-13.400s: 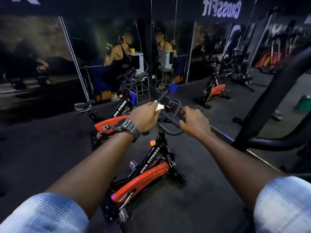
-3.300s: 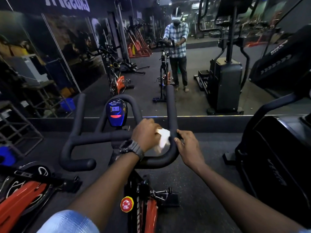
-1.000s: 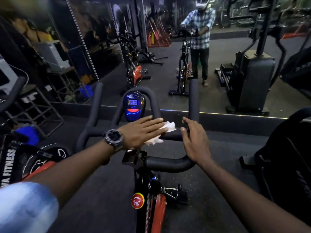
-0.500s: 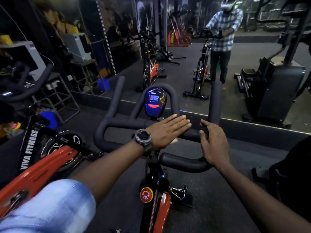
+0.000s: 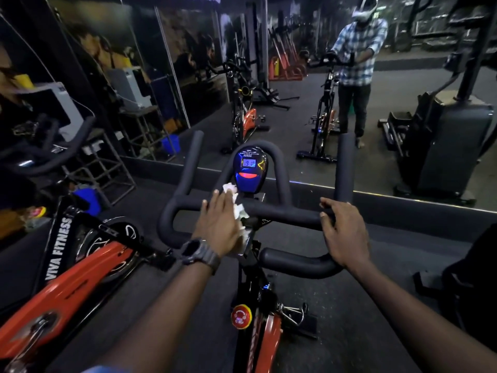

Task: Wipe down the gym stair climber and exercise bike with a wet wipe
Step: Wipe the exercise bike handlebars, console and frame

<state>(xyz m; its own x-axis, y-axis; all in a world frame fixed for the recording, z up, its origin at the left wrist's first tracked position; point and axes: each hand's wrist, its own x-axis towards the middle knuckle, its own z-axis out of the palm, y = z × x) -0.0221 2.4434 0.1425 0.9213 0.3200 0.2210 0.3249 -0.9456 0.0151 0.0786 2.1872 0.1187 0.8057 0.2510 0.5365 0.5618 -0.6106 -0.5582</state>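
Observation:
The exercise bike stands right in front of me, with black foam handlebars (image 5: 285, 212) and a glowing blue console (image 5: 250, 170) at their middle. My left hand (image 5: 219, 224), a watch on its wrist, lies flat with straight fingers on the crossbar left of the console and presses a crumpled white wet wipe (image 5: 236, 204) against it. The wipe pokes out past the fingertips and along the palm's right side. My right hand (image 5: 344, 234) curls round the right bend of the handlebars. Below, the red and black frame shows a round red knob (image 5: 241, 316).
A second red bike (image 5: 67, 267) marked VIVA FITNESS stands close on my left. A wall mirror ahead reflects me, the bikes and a black stair climber (image 5: 446, 141). Dark machine parts (image 5: 473, 278) crowd the right edge. A metal stand (image 5: 107, 162) and blue bucket (image 5: 88, 197) sit at left.
My left hand has slid the wipe leftward along the crossbar, from right of the console to its left side. The right hand keeps its hold on the bar.

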